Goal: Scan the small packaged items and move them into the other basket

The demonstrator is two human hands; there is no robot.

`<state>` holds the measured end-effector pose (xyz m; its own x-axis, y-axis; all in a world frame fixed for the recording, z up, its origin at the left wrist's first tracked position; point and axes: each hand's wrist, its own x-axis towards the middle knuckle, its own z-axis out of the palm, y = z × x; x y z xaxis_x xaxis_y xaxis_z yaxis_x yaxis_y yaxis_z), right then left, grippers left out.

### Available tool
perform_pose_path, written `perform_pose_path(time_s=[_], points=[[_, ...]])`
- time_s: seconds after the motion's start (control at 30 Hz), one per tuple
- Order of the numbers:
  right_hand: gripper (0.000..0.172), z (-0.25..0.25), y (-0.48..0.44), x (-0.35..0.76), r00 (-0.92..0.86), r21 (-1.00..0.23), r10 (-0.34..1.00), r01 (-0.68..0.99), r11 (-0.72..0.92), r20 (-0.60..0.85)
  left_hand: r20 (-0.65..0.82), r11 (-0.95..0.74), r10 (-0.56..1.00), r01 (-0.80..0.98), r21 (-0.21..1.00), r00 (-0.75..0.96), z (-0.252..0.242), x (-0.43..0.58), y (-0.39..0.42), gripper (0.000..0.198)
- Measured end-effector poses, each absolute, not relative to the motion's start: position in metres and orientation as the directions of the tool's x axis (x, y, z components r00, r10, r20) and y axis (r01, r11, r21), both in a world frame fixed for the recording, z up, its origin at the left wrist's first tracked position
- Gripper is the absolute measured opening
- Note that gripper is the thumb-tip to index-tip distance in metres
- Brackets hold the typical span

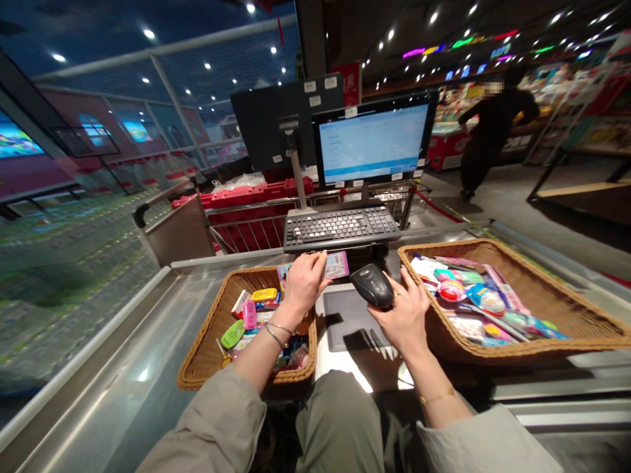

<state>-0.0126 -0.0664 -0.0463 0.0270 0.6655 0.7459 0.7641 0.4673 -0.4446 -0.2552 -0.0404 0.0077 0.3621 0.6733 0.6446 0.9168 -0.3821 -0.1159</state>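
Note:
My left hand [304, 279] is closed on a flat pink-edged package [337, 265] with a printed label, held over the far right corner of the left wicker basket [197, 355]. In my right hand [405, 312] is a black barcode scanner [372, 286], its head turned toward the package. A small gap separates scanner and package. The left basket holds small colourful goods, among them a green item [233, 334], a pink one [249, 315] and a yellow one [264, 294]. Beside my right hand, the right wicker basket [542, 263] is filled with packaged small items.
A black keyboard [342, 226] sits beyond my hands, below a lit monitor [374, 141]. Behind it stand a second screen's back [280, 125] and a cart with red crates [251, 197]. The metal counter [142, 368] runs along the left. A person [495, 131] is in the aisle at right.

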Motion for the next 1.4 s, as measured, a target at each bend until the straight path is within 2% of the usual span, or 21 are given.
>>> perform_pose_path(time_s=[0.3, 0.8, 1.07, 1.27, 1.4], points=[[0.032, -0.046, -0.066, -0.006, 0.005, -0.415, 0.649, 0.773, 0.48, 0.761, 0.674, -0.385, 0.636, 0.912, -0.144, 0.375, 0.005, -0.237, -0.034, 0.074], [0.03, -0.041, -0.066, -0.003, -0.008, -0.371, 0.602, 0.782, 0.501, 0.799, 0.672, -0.386, 0.639, 0.912, -0.14, 0.374, 0.006, -0.223, -0.033, 0.071], [0.034, -0.042, -0.067, -0.003, -0.017, -0.378, 0.632, 0.789, 0.485, 0.775, 0.662, -0.393, 0.654, 0.912, -0.117, 0.367, 0.004, -0.222, -0.031, 0.068], [0.027, -0.04, -0.069, -0.001, -0.031, -0.38, 0.652, 0.791, 0.48, 0.758, 0.668, -0.408, 0.645, 0.906, -0.11, 0.372, 0.005, -0.22, -0.03, 0.063], [0.028, -0.039, -0.07, -0.001, -0.035, -0.377, 0.651, 0.79, 0.483, 0.758, 0.673, -0.403, 0.639, 0.908, -0.118, 0.372, 0.004, -0.22, -0.028, 0.063]])
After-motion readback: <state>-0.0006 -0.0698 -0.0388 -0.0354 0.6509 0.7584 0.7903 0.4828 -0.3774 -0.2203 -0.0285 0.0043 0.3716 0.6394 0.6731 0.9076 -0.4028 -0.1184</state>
